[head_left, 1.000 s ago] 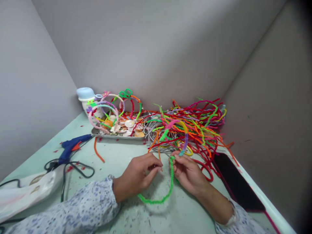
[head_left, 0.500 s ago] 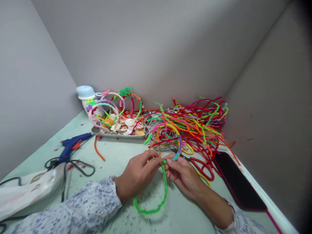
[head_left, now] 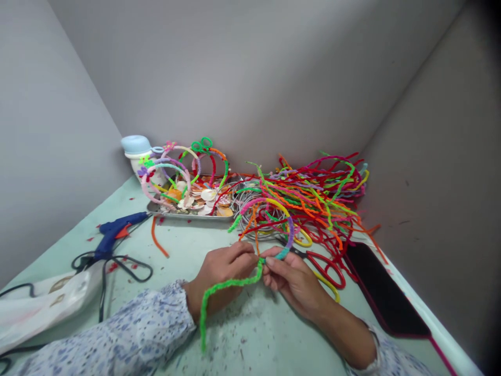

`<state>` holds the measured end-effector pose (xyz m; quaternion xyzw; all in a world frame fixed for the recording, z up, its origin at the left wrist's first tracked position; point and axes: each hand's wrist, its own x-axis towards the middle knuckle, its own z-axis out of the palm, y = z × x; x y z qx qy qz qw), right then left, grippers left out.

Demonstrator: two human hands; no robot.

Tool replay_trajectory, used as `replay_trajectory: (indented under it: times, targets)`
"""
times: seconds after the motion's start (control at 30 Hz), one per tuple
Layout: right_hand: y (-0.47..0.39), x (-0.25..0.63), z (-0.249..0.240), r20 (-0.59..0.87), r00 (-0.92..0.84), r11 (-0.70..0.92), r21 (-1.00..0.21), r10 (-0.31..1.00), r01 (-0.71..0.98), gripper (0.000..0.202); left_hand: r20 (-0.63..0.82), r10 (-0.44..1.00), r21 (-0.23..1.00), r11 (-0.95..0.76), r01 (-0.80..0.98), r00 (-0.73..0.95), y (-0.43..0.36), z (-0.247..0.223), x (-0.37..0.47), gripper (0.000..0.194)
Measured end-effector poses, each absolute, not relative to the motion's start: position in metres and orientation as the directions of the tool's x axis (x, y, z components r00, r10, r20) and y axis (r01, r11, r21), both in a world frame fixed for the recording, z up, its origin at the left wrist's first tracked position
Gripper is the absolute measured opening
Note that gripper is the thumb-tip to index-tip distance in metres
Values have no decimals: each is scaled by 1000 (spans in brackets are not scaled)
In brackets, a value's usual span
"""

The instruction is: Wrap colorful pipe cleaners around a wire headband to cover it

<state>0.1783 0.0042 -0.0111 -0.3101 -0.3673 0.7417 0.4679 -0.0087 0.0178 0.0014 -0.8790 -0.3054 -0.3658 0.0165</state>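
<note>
A multicoloured fuzzy hoop point(head_left: 290, 230), with pink, yellow, purple and teal stretches, curves up from my fingers. My right hand point(head_left: 291, 279) pinches its teal end. Close against it, my left hand point(head_left: 227, 266) has its fingers bent together at the same spot; what lies between its fingertips is too small to make out. From this joint a bright green pipe cleaner point(head_left: 230, 283) runs left across my left hand and wrist, and its free end hangs down over the table.
A metal tray point(head_left: 188, 215) of shells and finished hoops stands behind, beside a white bottle point(head_left: 136, 156). Many pipe cleaners point(head_left: 313, 188), red scissors point(head_left: 326, 269) and a phone point(head_left: 385, 292) lie right. A blue glue gun point(head_left: 111, 235) and plastic bag point(head_left: 50, 303) lie left.
The green pipe cleaner has swung from a loop hanging below my hands to a line over my left hand and wrist. Both hands stay almost in place.
</note>
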Motion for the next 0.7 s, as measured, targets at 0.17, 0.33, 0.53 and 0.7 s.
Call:
replay_trajectory:
  times: [0.17,0.33,0.53,0.7]
  targets:
    - [5,177,-12,-103,-337,-245,-879,936,-409,17,518,650,433,-760,485,556,16,4,-7,14]
    - [4,177,-14,-63,-288,-154,-939,956,-306,19,493,729,612,-679,407,475,12,8,-2,15]
    - [1,176,-13,-43,-236,-92,-975,971,-204,24,414,802,751,-568,336,431,9,18,4,21]
    - [0,177,-17,-28,-219,-69,-981,975,-183,23,355,847,818,-486,307,396,10,16,7,22]
